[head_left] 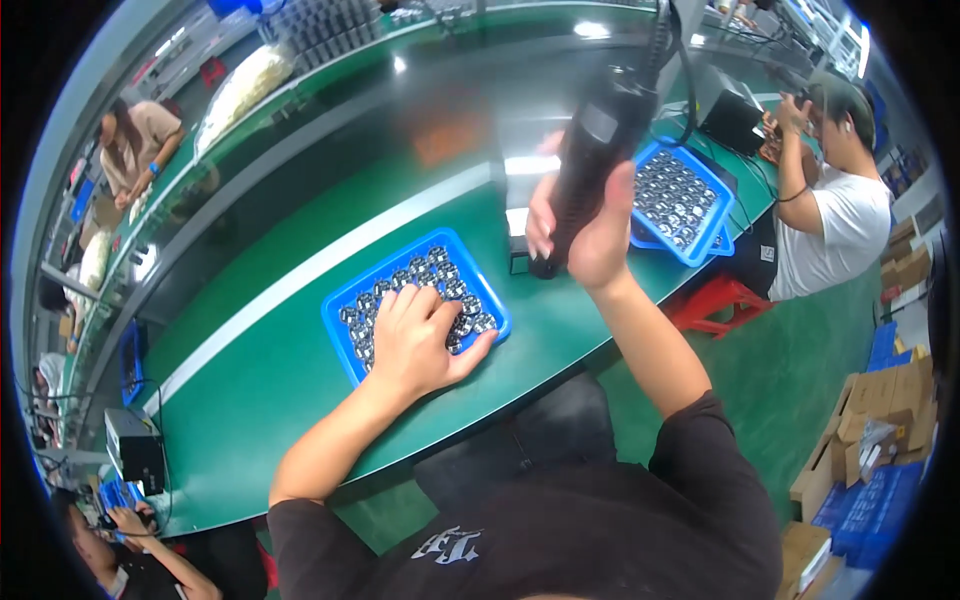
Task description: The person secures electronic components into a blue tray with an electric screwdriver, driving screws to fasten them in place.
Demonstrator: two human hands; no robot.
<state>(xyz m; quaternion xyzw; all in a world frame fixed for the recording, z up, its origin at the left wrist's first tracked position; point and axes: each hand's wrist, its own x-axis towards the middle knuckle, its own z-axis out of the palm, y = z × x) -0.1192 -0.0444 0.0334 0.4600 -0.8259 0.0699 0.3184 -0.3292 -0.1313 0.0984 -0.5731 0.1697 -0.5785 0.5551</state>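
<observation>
A blue tray [490, 288] lies on the green bench, holding several small round metal-and-black parts [437, 262]. Over it rests my left hand [412, 335], its fingers apart on the parts and its thumb stretched toward the tray's near right rim. What lies beneath the palm and fingertips is hidden. My right hand [603, 235] is raised above the bench, wrapped around a black electric screwdriver [600, 135] that hangs from a coiled cord [660, 45]. The tool leans, its lower end pointing down and left; no part touches it.
Stacked blue trays [714, 236] of similar parts stand to the right, beside a co-worker in a white shirt [835, 235] near a red stool [725, 305]. A black box [135, 448] sits at the bench's left end. A white-striped belt [330, 275] runs behind. Cardboard boxes [875, 420] fill the right floor.
</observation>
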